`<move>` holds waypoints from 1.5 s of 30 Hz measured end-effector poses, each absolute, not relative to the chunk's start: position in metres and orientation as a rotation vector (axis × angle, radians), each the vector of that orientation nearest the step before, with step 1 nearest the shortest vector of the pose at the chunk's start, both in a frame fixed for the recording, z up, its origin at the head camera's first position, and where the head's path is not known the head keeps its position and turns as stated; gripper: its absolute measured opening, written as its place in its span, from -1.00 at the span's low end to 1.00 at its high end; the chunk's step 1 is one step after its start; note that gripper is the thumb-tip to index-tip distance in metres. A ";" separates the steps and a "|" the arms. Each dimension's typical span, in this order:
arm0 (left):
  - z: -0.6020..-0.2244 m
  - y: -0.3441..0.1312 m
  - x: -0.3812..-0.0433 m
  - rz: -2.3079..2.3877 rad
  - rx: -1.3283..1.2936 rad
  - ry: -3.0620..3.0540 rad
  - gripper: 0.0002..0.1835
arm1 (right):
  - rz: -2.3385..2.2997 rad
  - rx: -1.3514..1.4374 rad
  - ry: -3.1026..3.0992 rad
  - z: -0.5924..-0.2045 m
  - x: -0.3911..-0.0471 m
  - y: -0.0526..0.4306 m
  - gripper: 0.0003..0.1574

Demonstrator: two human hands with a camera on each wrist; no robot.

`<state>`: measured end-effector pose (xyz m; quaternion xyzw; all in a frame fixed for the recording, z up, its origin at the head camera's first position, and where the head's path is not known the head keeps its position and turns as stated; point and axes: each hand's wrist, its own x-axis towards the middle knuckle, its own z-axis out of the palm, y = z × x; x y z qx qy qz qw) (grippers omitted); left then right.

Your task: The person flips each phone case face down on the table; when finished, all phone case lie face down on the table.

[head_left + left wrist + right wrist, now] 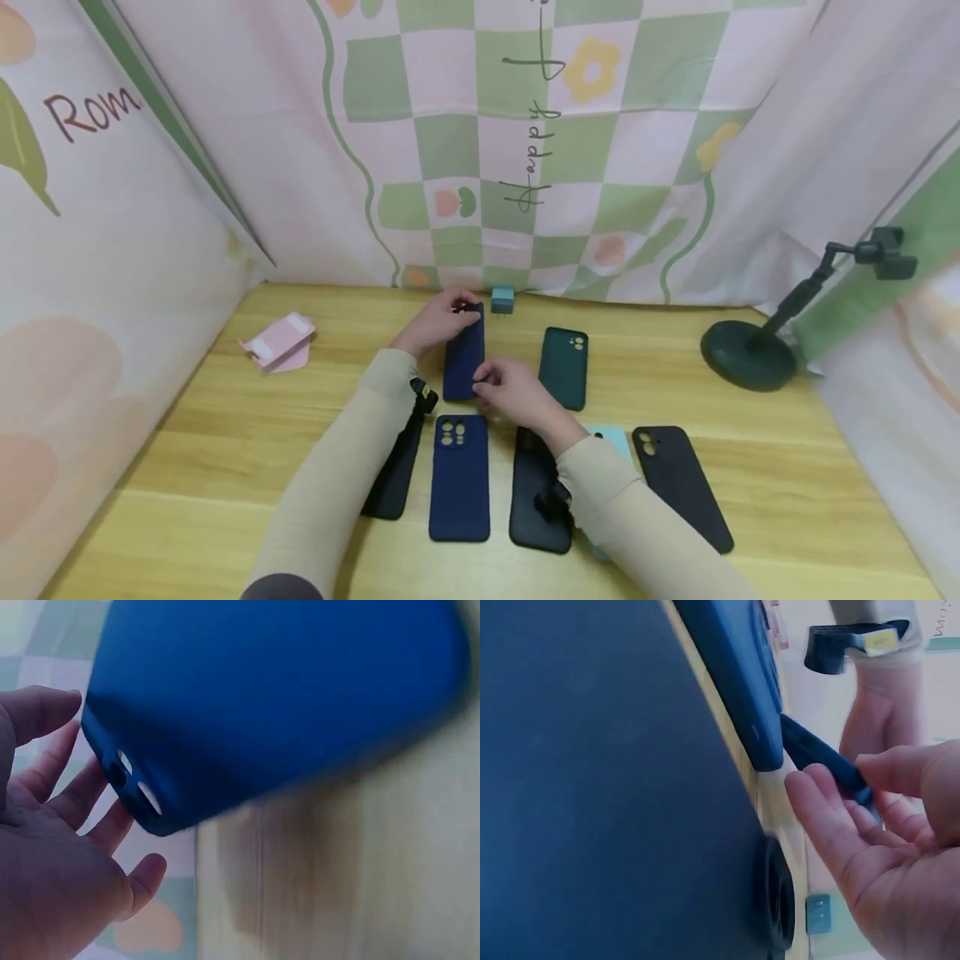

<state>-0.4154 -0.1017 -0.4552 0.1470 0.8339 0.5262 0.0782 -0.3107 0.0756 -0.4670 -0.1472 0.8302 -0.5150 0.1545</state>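
My left hand [441,321] holds a dark blue phone case [463,360] by its far end. In the left wrist view, the thumb is at one corner of the case [262,697], and the other fingers lie behind the end with the camera holes. Near the case's lower right edge is my right hand [516,390]. A gap shows between its thumb and loosely bent fingers in the right wrist view, and whether they touch the case is unclear. Closer to me, another blue phone case [460,487] lies flat, camera holes away from me.
Black phone cases [684,487] and a turquoise one [618,440] lie along the front, partly under my forearms. A dark green case [564,367] lies right of my hands. Further off are a small blue block [502,299], a pink folded piece [281,343] and a black stand [750,357].
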 end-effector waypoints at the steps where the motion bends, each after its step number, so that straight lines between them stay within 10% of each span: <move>1: -0.455 -0.100 -0.416 1.541 0.465 2.510 -0.71 | -1.479 -0.410 2.359 -0.468 -0.313 0.073 -0.83; 11: -0.451 -0.092 -0.406 1.407 0.622 2.472 -0.70 | -1.224 -0.437 2.496 -0.464 -0.316 0.080 -0.56; 45: -0.466 -0.003 -0.408 1.137 0.558 2.570 -0.68 | -0.735 -0.461 2.678 -0.453 -0.306 0.157 -0.76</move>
